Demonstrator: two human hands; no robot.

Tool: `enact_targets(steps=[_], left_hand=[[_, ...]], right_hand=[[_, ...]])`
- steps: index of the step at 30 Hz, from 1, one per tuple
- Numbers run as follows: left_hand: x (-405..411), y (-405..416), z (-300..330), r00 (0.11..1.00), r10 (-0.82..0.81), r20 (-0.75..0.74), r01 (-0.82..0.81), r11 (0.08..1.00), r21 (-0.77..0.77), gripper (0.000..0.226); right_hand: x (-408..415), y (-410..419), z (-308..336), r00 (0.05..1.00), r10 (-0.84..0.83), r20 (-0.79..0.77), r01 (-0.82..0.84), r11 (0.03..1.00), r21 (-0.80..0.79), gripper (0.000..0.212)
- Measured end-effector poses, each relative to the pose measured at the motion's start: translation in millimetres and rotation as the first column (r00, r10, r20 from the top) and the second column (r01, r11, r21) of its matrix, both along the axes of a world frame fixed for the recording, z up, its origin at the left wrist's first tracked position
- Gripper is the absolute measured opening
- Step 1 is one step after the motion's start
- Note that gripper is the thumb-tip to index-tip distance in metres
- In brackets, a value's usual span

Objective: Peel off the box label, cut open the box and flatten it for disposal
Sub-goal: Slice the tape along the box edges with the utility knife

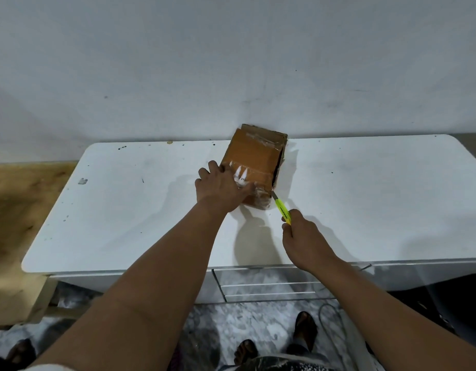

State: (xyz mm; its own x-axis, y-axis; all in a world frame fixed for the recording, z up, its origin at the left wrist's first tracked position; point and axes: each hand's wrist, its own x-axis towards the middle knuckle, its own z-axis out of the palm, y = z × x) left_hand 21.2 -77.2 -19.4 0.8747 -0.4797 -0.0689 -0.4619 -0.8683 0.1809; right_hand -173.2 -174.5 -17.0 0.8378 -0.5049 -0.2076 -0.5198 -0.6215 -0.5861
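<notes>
A brown cardboard box (254, 158) lies on the white table (124, 210) near the wall, with clear tape and scraps of white label on its top. My left hand (222, 187) presses flat on the box's near left part, fingers spread. My right hand (304, 239) grips a yellow-green utility knife (282, 210). The knife's blade tip touches the box's near right corner, where a dark slit runs along the right side.
A white wall stands right behind the box. A small grey scrap (83, 180) lies at the table's left. A wooden surface (22, 199) sits to the left of the table. Drawers (269, 285) and feet in sandals show below the front edge.
</notes>
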Motion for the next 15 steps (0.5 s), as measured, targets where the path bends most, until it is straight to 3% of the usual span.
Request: enact_targets(steps=[11, 15], left_hand=[[3, 2, -1, 1.0, -0.017, -0.015, 0.017, 1.0, -0.01, 0.096], [3, 4, 2, 0.999, -0.03, -0.019, 0.03, 1.0, -0.006, 0.092]], right_hand=[[8, 12, -5, 0.993, -0.065, -0.1, 0.063, 0.998, -0.022, 0.006], [9, 11, -10, 0.966, -0.04, -0.255, 0.06, 0.996, 0.07, 0.005]])
